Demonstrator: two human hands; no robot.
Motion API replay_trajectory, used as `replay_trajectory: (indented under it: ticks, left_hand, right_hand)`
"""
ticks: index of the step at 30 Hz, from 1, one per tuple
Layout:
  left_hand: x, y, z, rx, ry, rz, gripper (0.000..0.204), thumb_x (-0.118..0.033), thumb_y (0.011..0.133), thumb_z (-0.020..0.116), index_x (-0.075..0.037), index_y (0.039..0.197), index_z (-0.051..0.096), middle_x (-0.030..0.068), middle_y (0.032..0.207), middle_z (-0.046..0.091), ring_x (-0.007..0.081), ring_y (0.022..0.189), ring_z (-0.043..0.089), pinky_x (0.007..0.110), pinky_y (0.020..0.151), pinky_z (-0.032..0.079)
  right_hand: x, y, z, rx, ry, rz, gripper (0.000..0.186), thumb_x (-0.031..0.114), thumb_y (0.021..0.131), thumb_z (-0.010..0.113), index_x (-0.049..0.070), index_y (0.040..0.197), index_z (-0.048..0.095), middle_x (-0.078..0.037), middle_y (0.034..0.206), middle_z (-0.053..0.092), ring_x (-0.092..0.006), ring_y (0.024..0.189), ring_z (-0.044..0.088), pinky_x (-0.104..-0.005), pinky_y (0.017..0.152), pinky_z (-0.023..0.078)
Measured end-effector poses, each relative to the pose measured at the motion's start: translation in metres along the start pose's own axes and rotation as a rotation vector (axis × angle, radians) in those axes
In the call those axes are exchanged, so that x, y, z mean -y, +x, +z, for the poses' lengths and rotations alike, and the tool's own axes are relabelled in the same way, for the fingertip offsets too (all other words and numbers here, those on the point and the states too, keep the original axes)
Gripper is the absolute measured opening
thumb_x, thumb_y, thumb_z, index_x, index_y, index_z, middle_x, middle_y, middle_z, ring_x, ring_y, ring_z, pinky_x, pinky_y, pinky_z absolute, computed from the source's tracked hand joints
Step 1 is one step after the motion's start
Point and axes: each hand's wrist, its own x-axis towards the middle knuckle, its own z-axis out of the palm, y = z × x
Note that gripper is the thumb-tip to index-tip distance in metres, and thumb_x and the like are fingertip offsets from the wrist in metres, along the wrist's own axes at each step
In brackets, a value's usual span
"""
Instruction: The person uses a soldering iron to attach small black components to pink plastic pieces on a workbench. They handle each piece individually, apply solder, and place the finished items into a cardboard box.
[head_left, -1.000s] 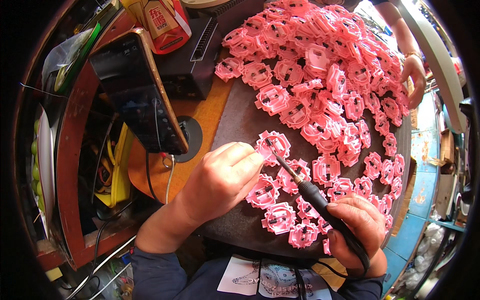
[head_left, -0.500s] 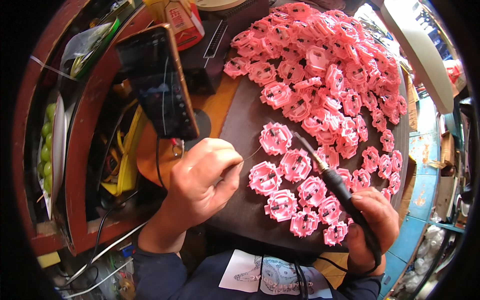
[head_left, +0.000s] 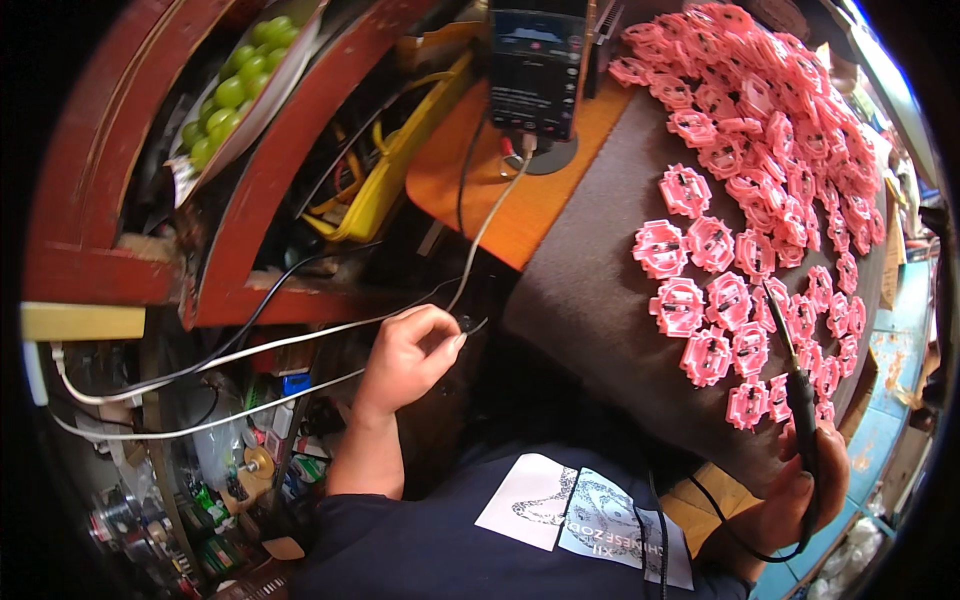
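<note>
My right hand [head_left: 822, 475] is wrapped round the dark handle of a soldering iron [head_left: 803, 405] at the lower right. Its thin metal tip points up and left, over the small pink plastic parts [head_left: 750, 347] with black pieces in their middles. My left hand [head_left: 408, 350] is off the table's left edge, thumb and forefinger pinched together. A short end of thin solder wire [head_left: 480, 325] sticks out from that pinch. Several pink parts lie spread out in loose rows near the iron, apart from the left hand.
A big heap of pink parts [head_left: 760, 95] covers the far right of the dark table mat [head_left: 590, 260]. A phone [head_left: 537, 80] stands upright, a cable plugged in below. On the left are a yellow bin [head_left: 400, 150], green grapes [head_left: 235, 85] in a dish, and white cables [head_left: 250, 355].
The view has swung left and down. My left hand has moved off the mat past its left edge, still pinching the wire. The iron remains in my right hand near the pink parts.
</note>
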Motion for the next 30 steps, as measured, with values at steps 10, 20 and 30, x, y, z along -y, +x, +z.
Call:
replay_trajectory:
  ticks: [10, 20, 30]
  left_hand:
    - [0.046, 0.036, 0.095, -0.376, 0.024, 0.067, 0.011, -0.003, 0.090, 0.074, 0.002, 0.085, 0.065, 0.0191, 0.075, 0.069, 0.0354, 0.066, 0.066, 0.045, 0.065, 0.052]
    - [0.100, 0.079, 0.112, -0.127, -0.393, 0.015, 0.019, 0.000, 0.096, 0.065, -0.002, 0.115, 0.068, 0.0105, 0.106, 0.072, 0.0174, 0.100, 0.067, 0.034, 0.090, 0.054]
    - [0.146, 0.078, 0.096, -0.064, -0.362, -0.139, 0.018, -0.012, 0.095, 0.072, -0.007, 0.113, 0.069, 0.0007, 0.090, 0.067, 0.0079, 0.074, 0.059, 0.026, 0.065, 0.047]
  right_hand:
    - [0.049, -0.026, 0.004, -0.026, 0.055, 0.017, 0.049, 0.037, 0.097, 0.071, -0.005, 0.121, 0.064, -0.020, 0.088, 0.068, -0.0239, 0.077, 0.061, -0.0326, 0.065, 0.046]
    - [0.077, -0.060, -0.015, -0.072, 0.008, 0.030, 0.042, 0.028, 0.094, 0.072, -0.004, 0.121, 0.066, -0.018, 0.088, 0.068, -0.0236, 0.078, 0.064, -0.0330, 0.068, 0.051]
    - [0.098, -0.089, -0.001, -0.203, -0.030, 0.104, 0.042, 0.027, 0.093, 0.073, -0.006, 0.118, 0.067, -0.019, 0.089, 0.068, -0.0259, 0.080, 0.066, -0.0343, 0.071, 0.053]
